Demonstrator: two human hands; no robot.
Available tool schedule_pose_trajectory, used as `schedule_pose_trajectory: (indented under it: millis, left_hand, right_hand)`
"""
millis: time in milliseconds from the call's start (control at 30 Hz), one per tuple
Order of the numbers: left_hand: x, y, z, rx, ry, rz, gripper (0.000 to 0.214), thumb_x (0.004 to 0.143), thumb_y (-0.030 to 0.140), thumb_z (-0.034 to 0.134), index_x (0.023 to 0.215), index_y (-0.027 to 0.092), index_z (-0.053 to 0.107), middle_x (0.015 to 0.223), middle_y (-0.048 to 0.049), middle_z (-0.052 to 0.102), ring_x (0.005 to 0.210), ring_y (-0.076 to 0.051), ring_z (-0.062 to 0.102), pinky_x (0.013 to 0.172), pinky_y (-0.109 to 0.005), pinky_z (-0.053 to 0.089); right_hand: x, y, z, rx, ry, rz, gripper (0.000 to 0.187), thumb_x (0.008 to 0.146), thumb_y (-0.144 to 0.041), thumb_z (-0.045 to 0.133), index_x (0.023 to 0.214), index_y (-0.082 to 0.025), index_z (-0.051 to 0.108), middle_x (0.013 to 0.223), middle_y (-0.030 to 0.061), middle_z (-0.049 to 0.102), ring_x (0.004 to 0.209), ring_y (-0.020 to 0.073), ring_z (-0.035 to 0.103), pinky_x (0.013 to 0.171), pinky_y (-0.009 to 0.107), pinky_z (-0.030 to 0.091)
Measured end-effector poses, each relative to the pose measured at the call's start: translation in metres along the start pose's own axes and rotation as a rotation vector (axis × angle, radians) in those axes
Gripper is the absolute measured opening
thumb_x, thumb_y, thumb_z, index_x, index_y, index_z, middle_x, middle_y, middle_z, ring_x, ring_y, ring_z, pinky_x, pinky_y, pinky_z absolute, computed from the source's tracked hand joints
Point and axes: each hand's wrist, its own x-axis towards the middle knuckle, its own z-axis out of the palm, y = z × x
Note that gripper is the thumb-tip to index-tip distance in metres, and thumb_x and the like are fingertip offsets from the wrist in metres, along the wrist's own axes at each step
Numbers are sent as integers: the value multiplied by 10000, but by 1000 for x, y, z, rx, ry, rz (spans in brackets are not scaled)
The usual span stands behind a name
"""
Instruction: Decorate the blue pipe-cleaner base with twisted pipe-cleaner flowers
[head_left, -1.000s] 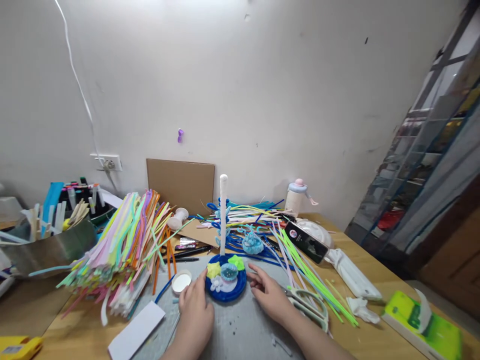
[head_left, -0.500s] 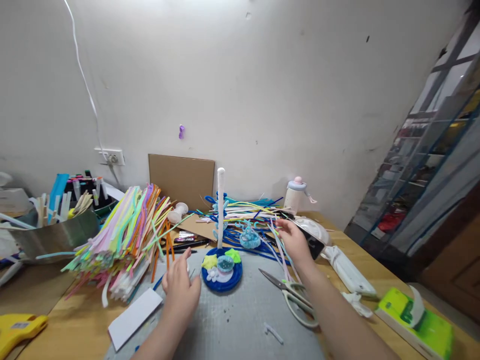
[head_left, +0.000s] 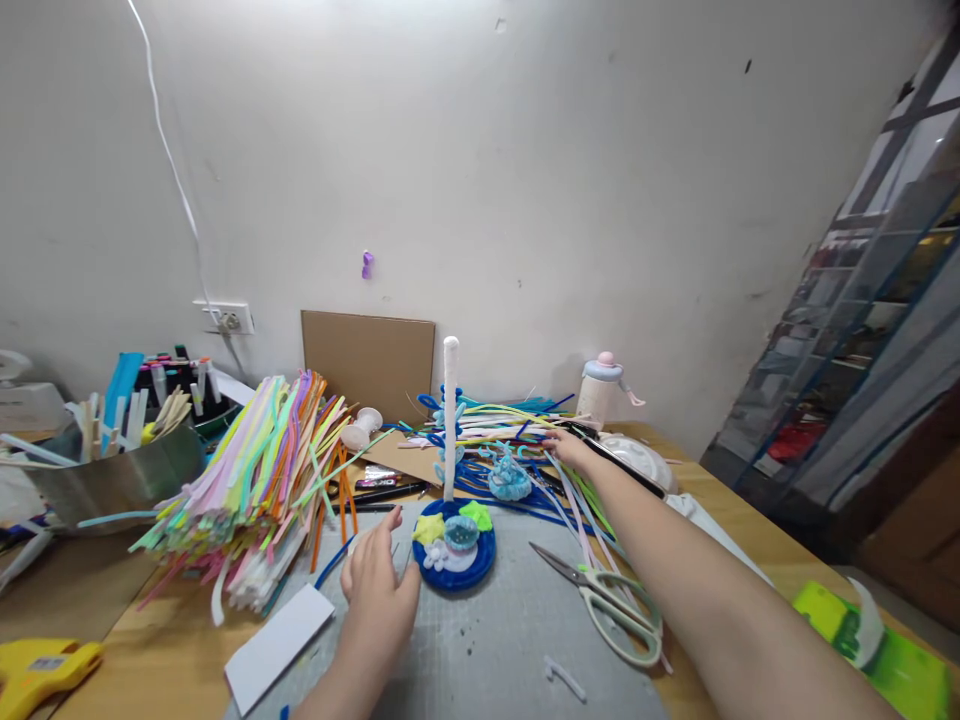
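A round blue craft base (head_left: 454,548) with yellow, green and light-blue fuzzy shapes and a tall white post (head_left: 450,410) stands on the grey mat (head_left: 487,650). My left hand (head_left: 379,590) rests just left of the base, fingers apart, holding nothing. My right hand (head_left: 566,450) is stretched far back over the loose pile of pipe cleaners (head_left: 510,425), fingers touching them; whether it grips one I cannot tell. A small light-blue fuzzy figure (head_left: 508,480) sits between the base and that hand.
A big stack of coloured pipe cleaners (head_left: 255,480) lies at left. Scissors (head_left: 607,600) lie open at right, under my right forearm. Also here: a white card (head_left: 279,645), yellow glue gun (head_left: 41,665), pen holder (head_left: 112,460), cardboard sheet (head_left: 367,360), small bottle (head_left: 600,390), green tissue pack (head_left: 877,650).
My right hand left the blue base and reached back and right into the loose pipe cleaners. My left hand slid slightly left, off the base.
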Motion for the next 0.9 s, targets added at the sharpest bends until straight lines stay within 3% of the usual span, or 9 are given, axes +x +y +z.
schedule_pose_trajectory:
  millis: [233, 433, 700, 900]
  left_hand:
    - [-2, 4, -1, -28, -23, 32, 505, 738, 228, 428, 1243, 212, 426, 1254, -73, 521, 1196, -250, 403, 1024, -465, 226]
    - [-3, 3, -1, -51, -10, 46, 507, 739, 234, 428, 1246, 224, 425, 1244, -72, 527, 1196, -250, 408, 1024, -471, 234]
    - [-5, 2, -1, -68, -22, 60, 497, 736, 254, 440, 1232, 226, 452, 1255, -73, 524, 1208, -256, 406, 1025, -480, 246]
    - [-3, 3, 1, -61, -39, 74, 495, 736, 256, 437, 1229, 213, 455, 1236, -86, 535, 1187, -260, 420, 1014, -490, 247]
  right_hand:
    - [4, 4, 3, -548, -54, -166, 261, 893, -294, 506, 1126, -181, 542, 1161, 76, 553, 958, 191, 576, 808, 387, 496]
    - [-4, 4, 21, -768, 8, -239, 279, 887, -293, 517, 1137, -171, 533, 1165, 79, 548, 977, 201, 570, 822, 408, 488]
    - [-1, 5, 16, -634, 172, -184, 274, 888, -295, 516, 1129, -167, 536, 1143, 76, 560, 952, 193, 580, 803, 395, 497]
    - [12, 8, -18, -342, 368, -56, 296, 880, -292, 528, 1145, -160, 526, 1154, 78, 553, 961, 202, 578, 798, 400, 498]
